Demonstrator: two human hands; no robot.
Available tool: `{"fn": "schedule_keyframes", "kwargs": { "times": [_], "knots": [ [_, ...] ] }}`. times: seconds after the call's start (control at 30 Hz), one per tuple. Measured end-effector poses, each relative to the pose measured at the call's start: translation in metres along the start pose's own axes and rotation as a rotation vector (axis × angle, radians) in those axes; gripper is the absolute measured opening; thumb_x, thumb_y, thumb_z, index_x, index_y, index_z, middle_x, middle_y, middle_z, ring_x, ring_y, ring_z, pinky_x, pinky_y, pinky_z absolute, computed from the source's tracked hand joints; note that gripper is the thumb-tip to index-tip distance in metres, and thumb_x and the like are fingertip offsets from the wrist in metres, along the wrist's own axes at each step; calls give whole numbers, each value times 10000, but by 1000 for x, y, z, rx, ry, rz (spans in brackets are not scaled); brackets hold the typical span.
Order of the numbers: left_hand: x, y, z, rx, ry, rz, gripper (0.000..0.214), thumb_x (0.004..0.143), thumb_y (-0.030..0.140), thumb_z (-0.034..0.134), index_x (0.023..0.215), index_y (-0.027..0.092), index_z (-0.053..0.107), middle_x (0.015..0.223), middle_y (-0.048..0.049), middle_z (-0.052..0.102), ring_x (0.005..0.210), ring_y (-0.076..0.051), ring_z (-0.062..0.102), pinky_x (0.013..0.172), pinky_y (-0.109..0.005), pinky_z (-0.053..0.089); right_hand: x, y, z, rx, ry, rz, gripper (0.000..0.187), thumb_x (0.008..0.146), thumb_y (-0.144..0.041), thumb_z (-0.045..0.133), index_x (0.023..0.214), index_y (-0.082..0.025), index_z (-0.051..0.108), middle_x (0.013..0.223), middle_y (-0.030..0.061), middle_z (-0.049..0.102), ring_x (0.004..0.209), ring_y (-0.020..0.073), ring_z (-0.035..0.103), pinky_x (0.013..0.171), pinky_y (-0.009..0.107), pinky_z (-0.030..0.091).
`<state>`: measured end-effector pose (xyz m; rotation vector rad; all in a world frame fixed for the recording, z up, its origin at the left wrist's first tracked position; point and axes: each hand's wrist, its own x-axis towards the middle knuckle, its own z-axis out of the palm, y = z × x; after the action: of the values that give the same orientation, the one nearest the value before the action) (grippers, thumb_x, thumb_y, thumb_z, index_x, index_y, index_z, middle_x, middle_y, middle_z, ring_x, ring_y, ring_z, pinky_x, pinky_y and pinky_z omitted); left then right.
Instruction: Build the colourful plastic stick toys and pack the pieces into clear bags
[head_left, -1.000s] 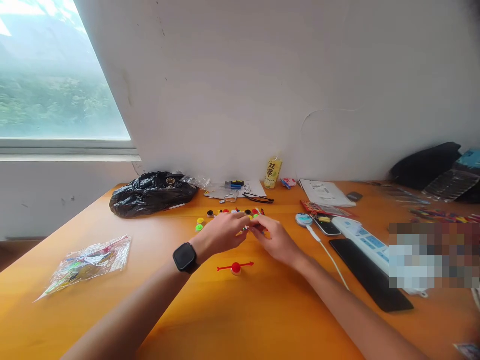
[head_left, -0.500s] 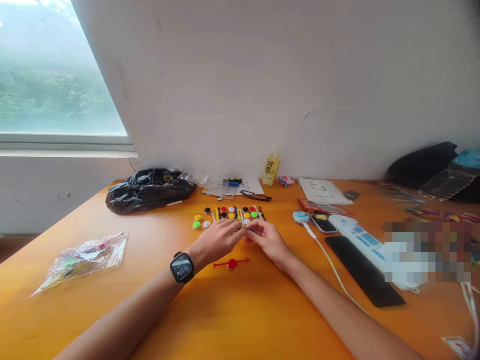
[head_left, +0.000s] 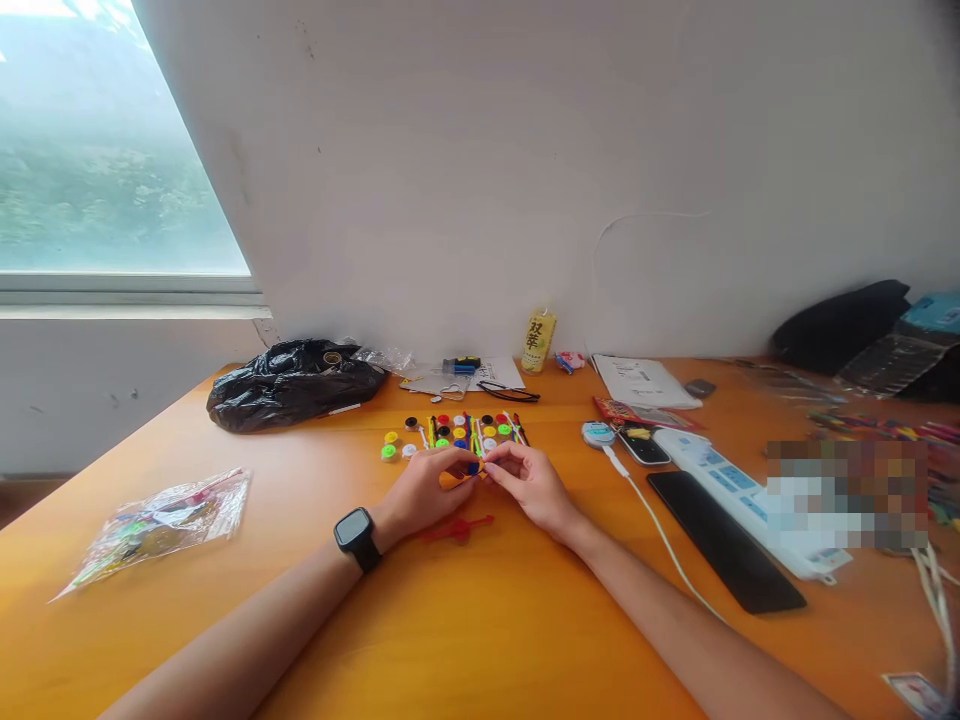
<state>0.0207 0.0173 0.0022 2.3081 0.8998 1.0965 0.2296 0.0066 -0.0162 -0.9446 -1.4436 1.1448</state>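
Observation:
My left hand (head_left: 426, 490), with a black watch (head_left: 355, 538) on the wrist, and my right hand (head_left: 529, 484) meet above the orange table (head_left: 465, 640). Between their pinched fingertips sits a small blue round piece (head_left: 472, 467) with a thin stick. Just behind the hands lie several small coloured discs and sticks (head_left: 457, 431) in rows. A red stick with a red disc (head_left: 459, 527) lies on the table under my left hand.
A black plastic bag (head_left: 294, 382) lies at the back left, a clear bag of parts (head_left: 154, 525) at the left. At the right are a white power strip (head_left: 742, 500), a black phone (head_left: 724, 555), a white cable (head_left: 652, 510), papers (head_left: 641, 380) and a yellow bottle (head_left: 538, 340).
Both hands have drawn slightly toward me, away from the rows of discs, and now pinch a small blue piece together. The red stick piece stays on the table.

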Motion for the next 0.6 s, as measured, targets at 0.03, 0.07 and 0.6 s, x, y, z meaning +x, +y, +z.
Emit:
{"fn": "schedule_keyframes", "kwargs": {
  "times": [0.03,0.07,0.6],
  "knots": [
    [1,1,0,-15,-3,-16,177,902,196,699,1073,212,743,930,-27,790,811,-164,740,766,-261,581,0,0,0,2,-4,-5,249,841,-424,810,937,-208,733,965,46,746,936,210,707,880,332,560],
    [1,1,0,-30,-3,-31,174,899,200,703,1068,209,746,927,-29,791,815,-167,743,768,-262,585,-1,0,0,1,-9,-8,242,842,-418,810,932,-208,731,961,45,744,929,210,709,877,333,563],
    [3,4,-6,-103,23,-6,142,859,157,712,987,199,756,891,-19,788,792,-159,728,743,-254,561,-9,-20,-2,-498,-66,-375,117,1003,-215,588,1060,-251,684,1002,36,705,940,196,674,882,325,530]
  ]
}}
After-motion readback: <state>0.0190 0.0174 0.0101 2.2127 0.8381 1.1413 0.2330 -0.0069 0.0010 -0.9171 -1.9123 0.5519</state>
